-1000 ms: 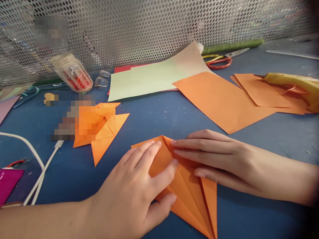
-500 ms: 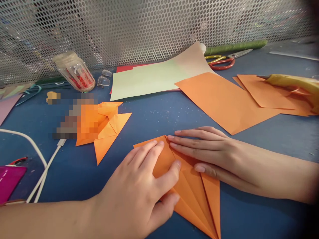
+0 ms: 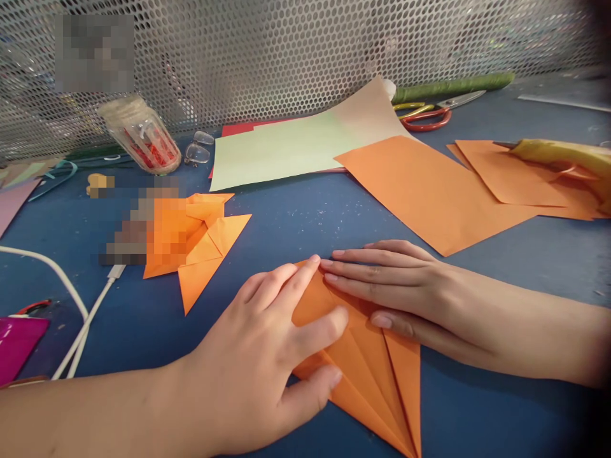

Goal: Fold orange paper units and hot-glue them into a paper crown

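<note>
A folded sheet of orange paper (image 3: 367, 369) lies on the blue table, creased into long pointed flaps that narrow toward me. Across its left part rests my left hand (image 3: 272, 356), palm down with its fingers spread, the index and thumb apart over the paper. My right hand (image 3: 405, 286) lies flat on the paper's upper right part, fingers stretched out together and pointing left. The fingertips of both hands almost meet at the paper's top corner. Part of the sheet is hidden beneath the hands. To the left sits a folded orange paper piece (image 3: 210, 245), partly blurred out.
Flat orange sheets (image 3: 434, 191) lie at the right, under a yellow glue gun (image 3: 558, 156). Behind are pale green paper (image 3: 286, 149), red-handled scissors (image 3: 429, 119) and a glass jar (image 3: 143, 137). A white cable (image 3: 76, 305) crosses the left side. Perforated metal mesh (image 3: 267, 57) closes off the back.
My left hand has shifted slightly, its fingers moving up to the paper's top corner and now covering its left corner. My right hand stays in place.
</note>
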A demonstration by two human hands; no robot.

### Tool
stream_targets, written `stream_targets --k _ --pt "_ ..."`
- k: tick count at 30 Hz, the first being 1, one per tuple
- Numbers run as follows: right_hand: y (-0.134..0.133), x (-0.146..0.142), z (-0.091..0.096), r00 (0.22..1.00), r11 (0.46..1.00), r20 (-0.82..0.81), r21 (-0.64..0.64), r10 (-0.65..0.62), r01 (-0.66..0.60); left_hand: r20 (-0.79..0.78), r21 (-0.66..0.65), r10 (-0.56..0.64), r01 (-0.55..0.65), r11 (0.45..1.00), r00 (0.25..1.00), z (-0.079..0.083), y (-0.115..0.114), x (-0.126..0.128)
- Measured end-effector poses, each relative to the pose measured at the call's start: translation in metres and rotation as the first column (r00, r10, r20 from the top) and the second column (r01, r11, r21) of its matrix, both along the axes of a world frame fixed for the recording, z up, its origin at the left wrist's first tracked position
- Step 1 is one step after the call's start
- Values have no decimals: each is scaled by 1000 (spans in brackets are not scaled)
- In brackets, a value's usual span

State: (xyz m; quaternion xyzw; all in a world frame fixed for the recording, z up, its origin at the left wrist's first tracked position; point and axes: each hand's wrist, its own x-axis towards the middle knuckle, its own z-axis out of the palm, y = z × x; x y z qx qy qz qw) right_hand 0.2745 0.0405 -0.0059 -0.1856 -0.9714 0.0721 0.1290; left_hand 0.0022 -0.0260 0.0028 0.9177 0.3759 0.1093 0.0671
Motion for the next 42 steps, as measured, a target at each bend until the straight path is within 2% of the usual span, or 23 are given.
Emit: stream_targets --k 9,20,27,37,42 --pt "0 1 0 1000 1000 -2 8 -5 5 -43 28 -44 46 999 998 -1 3 -4" --pt "-3 1 -3 999 998 -23 -48 -43 42 7 93 3 -3 996 1000 -8 -6 -3" --pt "-4 0 -3 998 998 -11 -34 -60 59 14 64 -21 20 998 1000 -5 -2 -2" --pt "-5 2 -4 998 998 -16 1 -62 62 -15 185 -9 11 983 1000 -8 -8 0" --pt "-3 2 -3 998 997 -9 -44 -61 61 -3 149 -23 23 989 1000 -5 -5 -1"
